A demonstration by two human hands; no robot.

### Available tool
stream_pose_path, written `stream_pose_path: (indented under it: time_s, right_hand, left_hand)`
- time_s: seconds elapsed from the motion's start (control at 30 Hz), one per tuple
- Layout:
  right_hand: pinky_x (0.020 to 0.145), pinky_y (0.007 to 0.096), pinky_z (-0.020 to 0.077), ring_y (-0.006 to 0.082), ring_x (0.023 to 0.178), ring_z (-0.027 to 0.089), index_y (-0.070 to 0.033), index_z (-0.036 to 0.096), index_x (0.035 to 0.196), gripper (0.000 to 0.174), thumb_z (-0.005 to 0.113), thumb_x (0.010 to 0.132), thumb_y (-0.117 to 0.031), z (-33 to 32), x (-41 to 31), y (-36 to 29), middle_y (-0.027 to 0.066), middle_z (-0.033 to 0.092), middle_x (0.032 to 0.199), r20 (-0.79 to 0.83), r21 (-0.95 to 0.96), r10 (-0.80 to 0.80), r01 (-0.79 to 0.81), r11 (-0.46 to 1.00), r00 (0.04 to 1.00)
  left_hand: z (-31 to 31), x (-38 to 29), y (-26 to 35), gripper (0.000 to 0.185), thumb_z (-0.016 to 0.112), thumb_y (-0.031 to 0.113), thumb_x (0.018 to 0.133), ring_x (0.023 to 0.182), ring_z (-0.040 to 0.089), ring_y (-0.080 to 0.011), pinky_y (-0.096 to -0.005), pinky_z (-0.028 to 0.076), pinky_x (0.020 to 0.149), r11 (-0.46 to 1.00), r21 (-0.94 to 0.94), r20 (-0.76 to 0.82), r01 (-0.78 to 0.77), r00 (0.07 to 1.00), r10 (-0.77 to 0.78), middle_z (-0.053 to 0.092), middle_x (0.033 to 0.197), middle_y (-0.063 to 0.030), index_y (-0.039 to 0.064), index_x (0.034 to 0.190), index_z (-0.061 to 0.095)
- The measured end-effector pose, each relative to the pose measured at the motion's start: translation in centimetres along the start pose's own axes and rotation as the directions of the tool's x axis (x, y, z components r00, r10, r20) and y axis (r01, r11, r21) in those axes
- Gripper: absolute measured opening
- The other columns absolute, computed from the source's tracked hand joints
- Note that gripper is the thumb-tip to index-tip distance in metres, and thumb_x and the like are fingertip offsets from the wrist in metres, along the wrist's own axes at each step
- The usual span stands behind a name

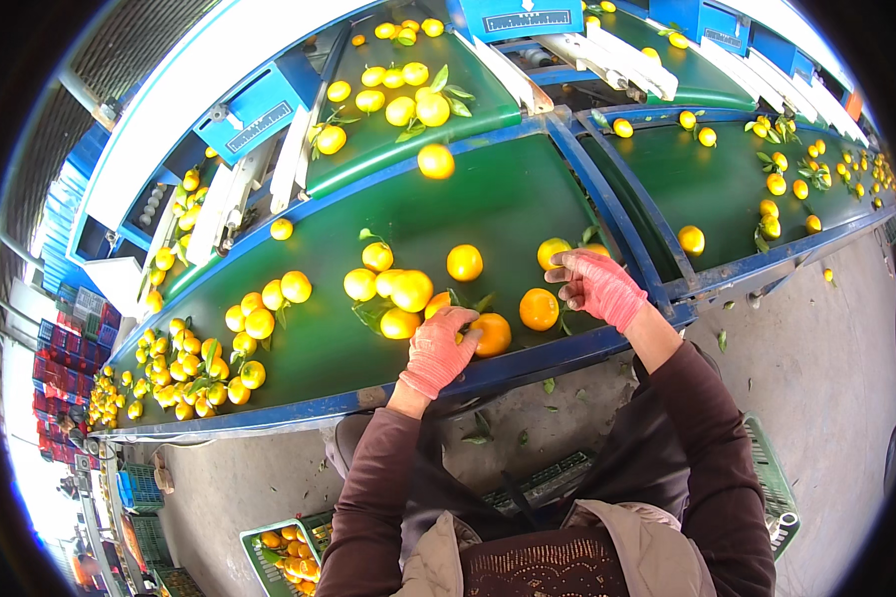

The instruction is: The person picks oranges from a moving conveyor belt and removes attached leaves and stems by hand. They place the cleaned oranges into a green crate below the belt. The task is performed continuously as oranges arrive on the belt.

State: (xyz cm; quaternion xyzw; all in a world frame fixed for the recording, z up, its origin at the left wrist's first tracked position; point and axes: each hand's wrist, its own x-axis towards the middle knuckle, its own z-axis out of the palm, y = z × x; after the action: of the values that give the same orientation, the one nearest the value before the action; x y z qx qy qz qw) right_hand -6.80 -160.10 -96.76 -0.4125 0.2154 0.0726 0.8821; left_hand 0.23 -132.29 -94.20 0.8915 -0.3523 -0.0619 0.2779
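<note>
My left hand [443, 345], in a pink knit glove with bare fingertips, reaches over the near edge of a green conveyor belt [328, 366]. Its fingers touch or nearly touch an orange citrus fruit [491, 334]; whether they grip it I cannot tell. A cluster of yellow-orange citrus fruits [411, 289] with leaves lies just beyond. My right hand [596, 282], gloved the same way, has its fingertips at a yellow citrus fruit [553, 254]; a firm grip is not plain. Another fruit [539, 309] lies below those fingers, and one more is partly hidden behind the hand.
Many small fruits [187, 366] crowd the belt's left end. Blue metal rails [605, 194] divide it from a right-hand belt [642, 172] with scattered fruit. Upper belts [478, 82] adjoin beyond. A green plastic crate [250, 556] of fruit stands at lower left, another crate [784, 485] at right.
</note>
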Motion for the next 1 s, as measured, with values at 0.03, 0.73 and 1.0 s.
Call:
stream_pose_path:
  time_s: [0.03, 0.73, 1.0]
  right_hand:
    - [0.05, 0.0267, 0.0475, 0.0161, 0.059, 0.061, -0.006, 0.059, 0.108, 0.023, 0.062, 0.093, -0.023, -0.06, 0.03, 0.02, 0.0102, 0.068, 0.092, 0.0, 0.002, -0.007, 0.007, 1.0, 1.0]
    - [0.053, 0.0251, 0.0453, 0.0136, 0.06, 0.059, -0.006, 0.057, 0.112, 0.024, 0.059, 0.094, -0.021, 0.1, 0.04, 0.13, 0.0076, 0.067, 0.094, 0.024, -0.052, -0.03, 0.032, 0.998, 0.999]
    - [0.054, 0.0261, 0.0459, 0.0139, 0.062, 0.058, -0.006, 0.057, 0.111, 0.023, 0.059, 0.094, -0.022, 0.02, 0.22, 0.29, 0.0078, 0.066, 0.097, 0.028, -0.05, -0.023, 0.025, 0.998, 0.999]
  left_hand:
    - [0.04, 0.02, -0.05, 0.025, 0.068, 0.02, 0.08, 0.098, 0.062, -0.0328, -0.0407, 0.051, 0.085, 1.0, 0.009, -0.006, -0.026, 1.0, 0.026, 0.067, 0.102, -0.0121, 0.008, 0.102, 0.068]
    - [0.3, 0.16, -0.84, 0.025, 0.069, 0.022, 0.079, 0.093, 0.063, -0.0335, -0.0436, 0.05, 0.082, 0.991, 0.123, -0.048, -0.057, 0.997, 0.064, 0.066, 0.1, -0.0123, 0.009, 0.101, 0.068]
    - [0.22, 0.33, -0.81, 0.025, 0.069, 0.024, 0.078, 0.092, 0.063, -0.0319, -0.043, 0.049, 0.081, 0.986, 0.156, -0.107, -0.056, 0.992, 0.073, 0.067, 0.1, -0.0096, 0.012, 0.1, 0.069]
